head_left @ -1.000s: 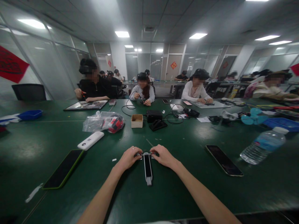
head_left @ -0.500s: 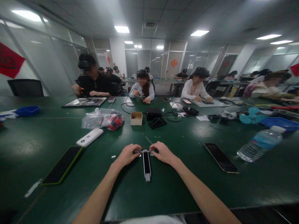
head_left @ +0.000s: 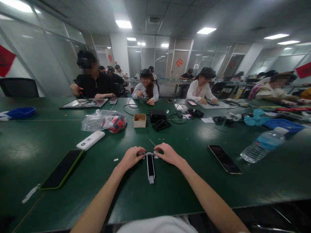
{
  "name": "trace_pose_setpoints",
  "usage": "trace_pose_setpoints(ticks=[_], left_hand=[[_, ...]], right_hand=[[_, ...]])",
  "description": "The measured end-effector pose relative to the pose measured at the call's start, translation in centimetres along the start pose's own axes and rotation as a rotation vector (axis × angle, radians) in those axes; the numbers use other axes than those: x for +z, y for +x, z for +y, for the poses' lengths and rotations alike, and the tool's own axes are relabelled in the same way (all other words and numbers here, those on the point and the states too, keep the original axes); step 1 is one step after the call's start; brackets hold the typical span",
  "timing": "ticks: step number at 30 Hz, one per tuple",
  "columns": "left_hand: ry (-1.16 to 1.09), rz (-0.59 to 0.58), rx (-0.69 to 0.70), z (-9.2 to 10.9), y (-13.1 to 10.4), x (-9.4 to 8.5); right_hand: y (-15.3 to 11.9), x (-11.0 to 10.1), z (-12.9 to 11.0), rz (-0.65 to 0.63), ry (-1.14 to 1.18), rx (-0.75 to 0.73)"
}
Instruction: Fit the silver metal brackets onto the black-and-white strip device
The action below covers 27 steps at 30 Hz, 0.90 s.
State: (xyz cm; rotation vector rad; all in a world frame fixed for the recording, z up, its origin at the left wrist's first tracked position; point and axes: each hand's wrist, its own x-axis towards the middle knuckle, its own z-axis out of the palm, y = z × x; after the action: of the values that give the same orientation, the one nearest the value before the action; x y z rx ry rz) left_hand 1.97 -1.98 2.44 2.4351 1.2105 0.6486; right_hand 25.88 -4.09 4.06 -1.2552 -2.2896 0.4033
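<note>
Left hand [head_left: 132, 157]: thumb and forefinger curl in close together at a small pale piece [head_left: 143, 156]; whether they pinch it, I cannot tell.
Right hand [head_left: 168, 154]: thumb and forefinger bend likewise at a second pale piece [head_left: 156, 156]; a grip cannot be made out.
Slim device [head_left: 150, 165]: white-framed, dark-faced, on the green table [head_left: 189, 191], its far end between both hands' fingertips, its length running from them toward the person.
White scrap [head_left: 116, 160]: near the left fingers, on their left.
Green-edged phone [head_left: 62, 170]: well left of the left fingers, nearer the person.
Dark phone [head_left: 224, 159]: well right of the right fingers.
Water bottle [head_left: 263, 145]: farther right of them.
Open box [head_left: 139, 124]: beyond the fingers, ahead.
Clear bag [head_left: 97, 121]: beyond the left fingers, leftward.
</note>
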Motion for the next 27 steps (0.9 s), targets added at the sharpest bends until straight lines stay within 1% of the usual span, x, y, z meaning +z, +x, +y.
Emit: trace_pose_setpoints(ticks=[2, 5, 7, 9, 12, 13, 15, 19, 21, 27], left_hand=[[0.014, -0.008, 0.004, -0.1, 0.0, -0.1], [0.041, -0.007, 0.007, -0.2, 0.0, -0.2], [0.049, -0.004, 0.012, -0.3, 0.0, -0.3], [0.048, 0.003, 0.017, -0.4, -0.1, -0.3], [0.042, 0.033, 0.034, -0.4, -0.1, -0.2], [0.042, 0.041, 0.039, -0.3, -0.1, -0.2], [0.047, 0.049, 0.043, -0.3, -0.2, -0.1], [0.064, 0.039, 0.051, -0.1, -0.2, -0.2], [0.076, 0.025, 0.053, 0.0, -0.2, -0.2], [0.100, -0.007, 0.018, 0.3, -0.2, -0.3]], right_hand=[[-0.2, -1.3, 0.6, 0.045, -0.006, 0.041], [-0.6, -3.3, 1.7, 0.154, -0.037, 0.110], [-1.0, -4.0, 2.3, 0.169, -0.068, 0.144], [-1.2, -4.2, 2.6, 0.080, -0.095, 0.190], [-1.3, -3.8, 2.7, -0.155, -0.096, 0.319], [-1.4, -3.5, 2.6, -0.214, -0.090, 0.360], [-1.4, -3.1, 2.5, -0.268, -0.085, 0.398], [-1.2, -2.7, 2.5, -0.273, -0.074, 0.361], [-1.1, -2.6, 2.3, -0.256, -0.061, 0.334], [-0.5, -1.6, 0.8, -0.127, 0.016, 0.209]])
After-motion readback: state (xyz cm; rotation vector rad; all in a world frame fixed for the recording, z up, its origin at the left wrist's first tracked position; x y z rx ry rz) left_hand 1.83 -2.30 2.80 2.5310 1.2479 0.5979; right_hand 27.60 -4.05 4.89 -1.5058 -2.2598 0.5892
